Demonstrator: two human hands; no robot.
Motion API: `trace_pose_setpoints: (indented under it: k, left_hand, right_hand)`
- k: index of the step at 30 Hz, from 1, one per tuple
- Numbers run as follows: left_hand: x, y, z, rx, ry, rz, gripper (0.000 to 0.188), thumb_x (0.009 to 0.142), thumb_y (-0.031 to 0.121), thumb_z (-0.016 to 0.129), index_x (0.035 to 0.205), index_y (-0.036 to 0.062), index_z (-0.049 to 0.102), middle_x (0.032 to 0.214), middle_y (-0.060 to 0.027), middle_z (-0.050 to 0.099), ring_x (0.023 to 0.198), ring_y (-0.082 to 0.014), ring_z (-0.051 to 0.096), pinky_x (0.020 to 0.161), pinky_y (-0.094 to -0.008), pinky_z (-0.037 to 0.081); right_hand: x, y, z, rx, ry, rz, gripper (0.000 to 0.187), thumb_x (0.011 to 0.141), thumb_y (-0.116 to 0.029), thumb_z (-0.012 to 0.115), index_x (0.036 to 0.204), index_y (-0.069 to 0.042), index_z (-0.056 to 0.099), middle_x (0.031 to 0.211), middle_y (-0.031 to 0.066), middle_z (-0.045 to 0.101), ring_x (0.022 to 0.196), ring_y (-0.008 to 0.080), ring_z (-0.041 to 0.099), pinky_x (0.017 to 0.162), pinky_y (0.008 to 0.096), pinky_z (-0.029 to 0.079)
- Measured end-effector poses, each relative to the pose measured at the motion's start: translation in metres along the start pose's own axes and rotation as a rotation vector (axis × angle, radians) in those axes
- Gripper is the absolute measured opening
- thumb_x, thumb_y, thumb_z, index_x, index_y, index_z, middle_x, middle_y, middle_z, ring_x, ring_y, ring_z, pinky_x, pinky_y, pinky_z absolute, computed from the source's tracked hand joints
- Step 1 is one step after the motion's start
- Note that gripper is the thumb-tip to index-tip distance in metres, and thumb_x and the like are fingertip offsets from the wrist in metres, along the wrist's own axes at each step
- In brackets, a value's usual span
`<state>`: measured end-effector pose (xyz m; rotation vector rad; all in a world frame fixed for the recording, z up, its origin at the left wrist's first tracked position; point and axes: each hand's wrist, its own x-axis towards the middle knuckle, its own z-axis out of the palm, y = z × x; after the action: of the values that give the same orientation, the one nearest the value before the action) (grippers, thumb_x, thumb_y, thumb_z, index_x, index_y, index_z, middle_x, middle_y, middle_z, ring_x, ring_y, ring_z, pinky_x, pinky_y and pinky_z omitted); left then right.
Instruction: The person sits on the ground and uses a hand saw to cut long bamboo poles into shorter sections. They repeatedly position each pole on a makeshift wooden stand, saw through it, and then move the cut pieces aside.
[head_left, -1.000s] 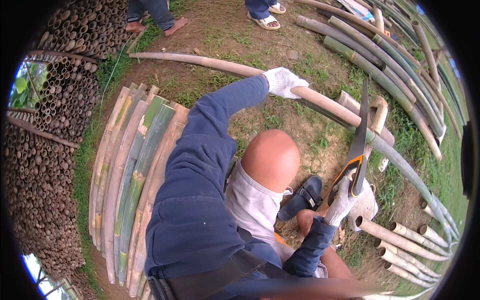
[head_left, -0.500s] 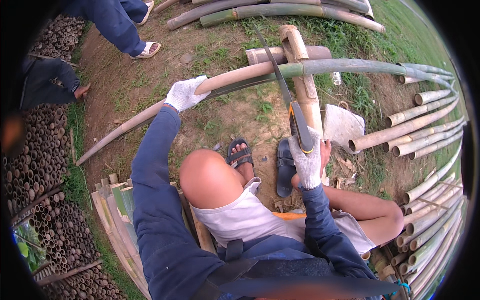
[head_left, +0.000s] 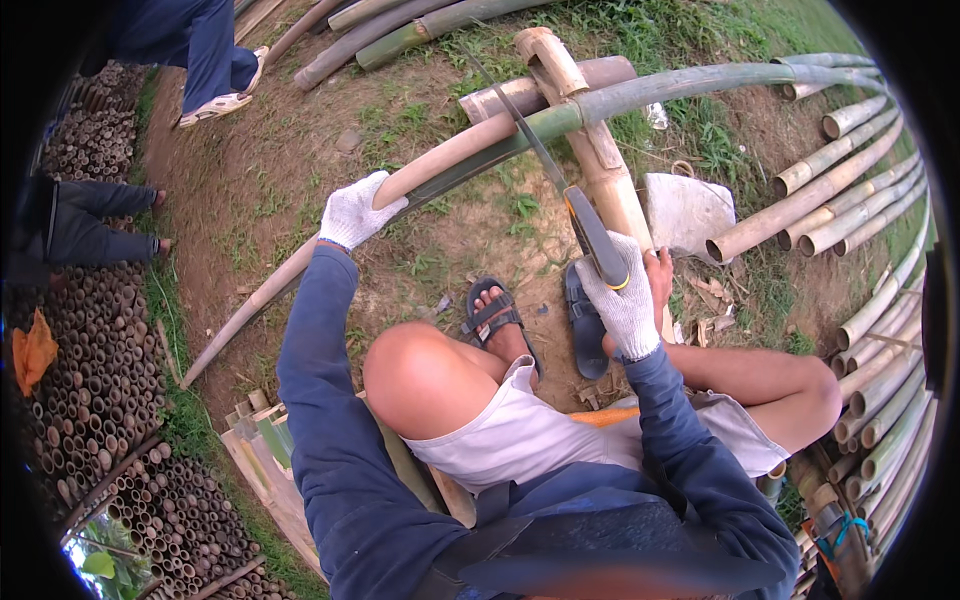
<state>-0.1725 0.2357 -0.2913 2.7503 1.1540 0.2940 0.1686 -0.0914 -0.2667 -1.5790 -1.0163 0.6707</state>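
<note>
My left hand (head_left: 352,210), in a white knit glove, is closed around a pale brown pole (head_left: 450,155). That pole lies along a long green bamboo pole (head_left: 670,85), its far end close to the saw blade. In my gloved right hand (head_left: 622,305) is a hand saw (head_left: 592,235) with a black and yellow handle. Its blade slants up and left across the green bamboo, beside the pale pole's end; whether the teeth have cut in cannot be made out. Under the green bamboo stands a thick bamboo support (head_left: 605,170), with a short crosspiece (head_left: 605,72) behind.
Bamboo poles lie stacked at the right (head_left: 765,215) and along the top (head_left: 430,30). Piles of cut bamboo (head_left: 100,370) line the left. A pale stone slab (head_left: 690,215) sits right of the support. One person (head_left: 215,60) stands upper left; another person's legs (head_left: 105,215) show below.
My view has shifted, so the poles and support appear farther left and higher. The upper-left person's feet have moved. Both hands keep their holds, and the blade stays across the green bamboo.
</note>
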Motion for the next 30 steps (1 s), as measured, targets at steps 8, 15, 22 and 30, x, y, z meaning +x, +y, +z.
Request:
trace_pose_setpoints:
  k: [8, 15, 22, 30]
  left_hand:
    - [0.001, -0.003, 0.006, 0.053, 0.057, 0.050, 0.056, 0.092, 0.057, 0.086, 0.129, 0.0155, 0.077, 0.108, -0.0137, 0.083, 0.094, -0.0364, 0.081, 0.084, -0.0463, 0.065]
    - [0.001, 0.000, 0.005, 0.063, 0.041, 0.043, 0.052, 0.092, 0.058, 0.087, 0.121, 0.0151, 0.077, 0.102, -0.0147, 0.082, 0.090, -0.0370, 0.080, 0.079, -0.0471, 0.064]
    - [0.003, 0.000, 0.006, 0.033, 0.025, 0.028, 0.053, 0.091, 0.057, 0.088, 0.121, 0.0142, 0.077, 0.102, -0.0144, 0.082, 0.090, -0.0369, 0.081, 0.080, -0.0470, 0.064]
    - [0.003, 0.002, 0.007, 0.009, 0.026, 0.019, 0.052, 0.091, 0.056, 0.089, 0.120, 0.0148, 0.076, 0.100, -0.0151, 0.081, 0.091, -0.0377, 0.080, 0.080, -0.0468, 0.064]
  right_hand:
    - [0.003, 0.000, 0.000, 0.030, -0.030, -0.022, 0.047, 0.097, -0.007, 0.087, 0.138, -0.001, 0.063, 0.123, 0.0085, 0.067, 0.115, 0.0167, 0.067, 0.103, 0.0334, 0.056]
    - [0.008, -0.005, -0.011, -0.010, -0.076, 0.013, 0.047, 0.098, -0.009, 0.087, 0.138, -0.001, 0.062, 0.125, 0.0083, 0.063, 0.119, 0.0159, 0.064, 0.105, 0.0325, 0.053]
    - [0.009, 0.004, -0.007, 0.048, -0.111, -0.002, 0.047, 0.098, -0.011, 0.087, 0.138, -0.003, 0.061, 0.125, 0.0088, 0.063, 0.120, 0.0160, 0.063, 0.105, 0.0337, 0.052]
    - [0.019, 0.018, 0.000, 0.017, -0.093, -0.083, 0.045, 0.098, -0.012, 0.087, 0.135, -0.005, 0.062, 0.123, 0.0097, 0.066, 0.116, 0.0166, 0.065, 0.104, 0.0351, 0.054]
